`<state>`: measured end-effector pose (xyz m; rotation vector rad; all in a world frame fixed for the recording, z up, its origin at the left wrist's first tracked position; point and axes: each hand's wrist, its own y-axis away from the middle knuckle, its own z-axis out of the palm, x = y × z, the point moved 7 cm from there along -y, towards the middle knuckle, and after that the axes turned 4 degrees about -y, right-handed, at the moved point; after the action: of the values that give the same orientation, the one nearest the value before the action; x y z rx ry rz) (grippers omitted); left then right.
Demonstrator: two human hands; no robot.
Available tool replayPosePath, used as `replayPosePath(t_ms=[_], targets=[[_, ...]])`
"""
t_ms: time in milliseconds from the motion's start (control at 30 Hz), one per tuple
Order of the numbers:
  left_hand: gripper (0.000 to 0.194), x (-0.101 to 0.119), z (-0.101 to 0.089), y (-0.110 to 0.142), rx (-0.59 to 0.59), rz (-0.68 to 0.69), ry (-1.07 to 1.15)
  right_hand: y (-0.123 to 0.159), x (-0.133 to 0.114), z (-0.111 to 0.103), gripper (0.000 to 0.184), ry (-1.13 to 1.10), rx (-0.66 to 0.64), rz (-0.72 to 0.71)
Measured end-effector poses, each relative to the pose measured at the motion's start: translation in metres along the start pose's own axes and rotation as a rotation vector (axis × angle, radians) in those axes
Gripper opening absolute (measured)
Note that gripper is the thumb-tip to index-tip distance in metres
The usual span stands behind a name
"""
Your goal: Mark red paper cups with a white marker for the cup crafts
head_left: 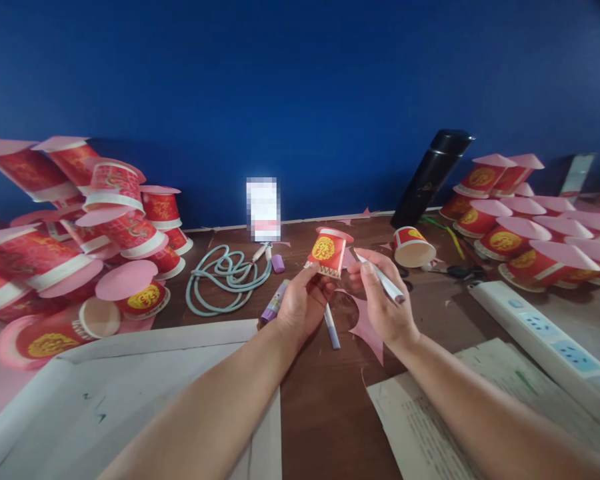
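My left hand (305,303) is closed around the lower part of a red paper cup (327,252). The cup is held up over the table, with a pink paper disc on top, a gold emblem and a zigzag line along its white rim. In my right hand (387,303) is a white marker pen (384,280), its tip close to the cup's right side; I cannot tell whether it touches. Beneath my hands lie a pen cap (332,328) and a pink paper scrap (367,330). A purple glue stick (275,301) lies just left of my left hand.
Red cups with pink discs are heaped at left (125,233) and right (505,240). Behind stand a blurred-out phone (263,210) and a black flask (433,177). A cable (225,283), a loose cup (414,248), a power strip (545,333), papers (430,420) and a white sheet (145,407) lie around.
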<state>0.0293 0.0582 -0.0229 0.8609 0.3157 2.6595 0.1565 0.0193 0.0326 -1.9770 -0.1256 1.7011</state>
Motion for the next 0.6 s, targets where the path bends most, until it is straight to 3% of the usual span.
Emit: replayPosePath(t_ms=[233, 400, 600], targets=[[0.017, 0.002, 0.0, -0.001, -0.043, 0.02, 0.035, 0.005, -0.019, 0.002, 0.027, 0.187, -0.103, -0.195], [0.015, 0.002, 0.003, 0.0, -0.08, 0.021, 0.038, 0.007, -0.015, 0.004, 0.025, 0.156, -0.127, -0.152], [0.013, 0.002, -0.002, -0.003, -0.019, 0.047, 0.047, 0.008, -0.018, 0.003, 0.022, 0.157, -0.111, -0.164]])
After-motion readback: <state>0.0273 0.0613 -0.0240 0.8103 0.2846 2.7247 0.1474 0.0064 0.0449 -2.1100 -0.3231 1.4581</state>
